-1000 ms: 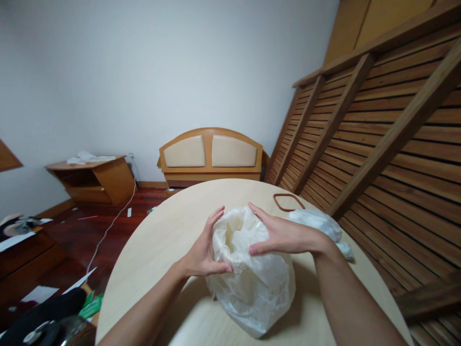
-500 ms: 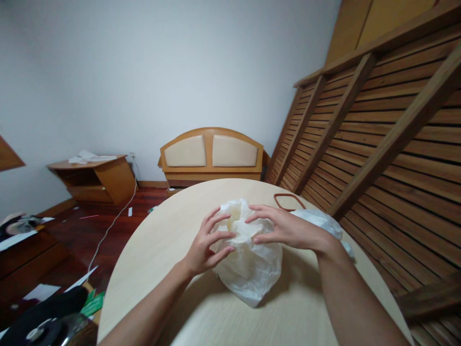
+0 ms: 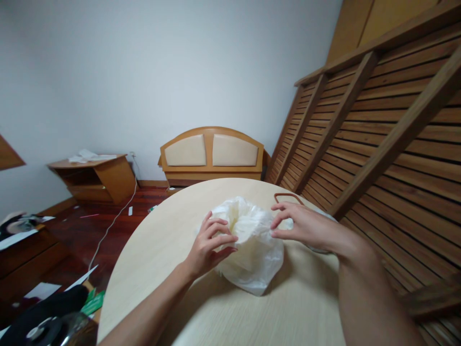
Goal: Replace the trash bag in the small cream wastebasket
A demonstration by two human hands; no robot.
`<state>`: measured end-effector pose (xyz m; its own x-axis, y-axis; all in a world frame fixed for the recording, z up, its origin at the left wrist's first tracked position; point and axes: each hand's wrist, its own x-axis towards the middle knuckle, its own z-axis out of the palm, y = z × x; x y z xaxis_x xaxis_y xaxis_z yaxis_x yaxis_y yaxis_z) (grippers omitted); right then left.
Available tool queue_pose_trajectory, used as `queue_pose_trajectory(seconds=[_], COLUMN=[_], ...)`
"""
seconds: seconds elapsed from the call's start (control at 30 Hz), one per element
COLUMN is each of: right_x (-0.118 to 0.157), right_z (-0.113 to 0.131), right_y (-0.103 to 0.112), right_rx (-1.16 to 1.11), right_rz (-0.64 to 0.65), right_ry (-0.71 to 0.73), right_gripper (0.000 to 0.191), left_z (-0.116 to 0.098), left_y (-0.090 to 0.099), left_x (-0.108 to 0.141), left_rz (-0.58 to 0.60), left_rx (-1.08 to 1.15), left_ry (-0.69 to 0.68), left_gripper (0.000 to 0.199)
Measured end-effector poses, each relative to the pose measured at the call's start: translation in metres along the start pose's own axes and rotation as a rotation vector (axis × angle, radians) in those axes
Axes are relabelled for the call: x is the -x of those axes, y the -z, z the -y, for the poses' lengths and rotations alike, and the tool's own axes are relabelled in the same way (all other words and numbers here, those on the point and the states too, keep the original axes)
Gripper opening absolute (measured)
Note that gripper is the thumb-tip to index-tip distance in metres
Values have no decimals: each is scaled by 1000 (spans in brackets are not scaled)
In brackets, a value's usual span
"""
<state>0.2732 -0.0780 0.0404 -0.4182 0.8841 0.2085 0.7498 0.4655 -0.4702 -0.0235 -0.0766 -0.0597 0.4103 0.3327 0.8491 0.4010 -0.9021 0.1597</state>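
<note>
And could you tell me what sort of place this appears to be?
Probably a bedroom, perhaps one in disarray or used for storage: a padded headboard stands against the wall, a low wooden cabinet is to its left, and a large slatted wooden frame leans at the right.

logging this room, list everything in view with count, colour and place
Round wooden table: 1, pale, centre front
Crinkled plastic bag: 1, white, middle of table
Thin rounded loop: 1, reddish-brown, far right of table
Bag-like bundle: 1, pale, mostly hidden, right side of table
Padded wooden headboard: 1, brown and cream, back centre
Slatted wooden frame: 1, brown, leaning at right
Low wooden units: 2, brown, left
Thin cable: 1, white, left floor
Small clutter: too jumbled to count, mixed colours, left
Smooth wall: bluish white, behind
Left hand: 1, bare, bag's left
Right hand: 1, bare, bag's right
</note>
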Motion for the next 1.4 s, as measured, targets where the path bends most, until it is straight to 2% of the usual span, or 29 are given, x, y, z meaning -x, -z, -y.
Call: queue_pose_trajectory(seconds=[0.1,0.2,0.3,0.4,0.6,0.73,0.9,1.03,1.1,1.17,1.23,1.3,1.4], right_x=[0,-1,-3,-4,-3,-8,-14,-6,-1,0,-3,-9,-17], right_z=[21,39,45,44,47,44,25,5,0,0,6,14,21], right_y=[1,-2,-9,-18,-31,-35,-46,-68,-80,-91,-98,-102,-110], right_rx=[2,-45,-41,22,196,213,214,243,215,148,-30,-277,-505], right_rz=[-42,44,115,118,29,-47,-148,-345,-466,-558,-562,-509,-473], right_ry=[89,183,214,237,231,320,468,535,475,324,122,-55,-176], right_gripper=[24,34,48,53,32,18,14,10,5,9,19,26,35], left_z=[-6,-13,-18,-20,-15,-8,2,6,7,6,4,1,-3], left_y=[-2,-4,-5,-7,-11,-15,-17,-15,-15,-17,-20,-23,-26], left_x=[1,1,1,1,3,7,11,11,11,12,13,14,14], left_rz=[5,-10,-19,-36,-77,-56,-38,-56,-61,-65,-68,-73,-78], left_rx=[-53,-77,-86,-130,-203,-249,-287,-307,-305,-300,-299,-301,-296], left_ry=[-37,-107,-144,-163,-181,-157,-90,-27,-15,-11,-18,-34,-43], left_gripper=[15,18,19,16,12,12,13,15,16,17,17,17,15])
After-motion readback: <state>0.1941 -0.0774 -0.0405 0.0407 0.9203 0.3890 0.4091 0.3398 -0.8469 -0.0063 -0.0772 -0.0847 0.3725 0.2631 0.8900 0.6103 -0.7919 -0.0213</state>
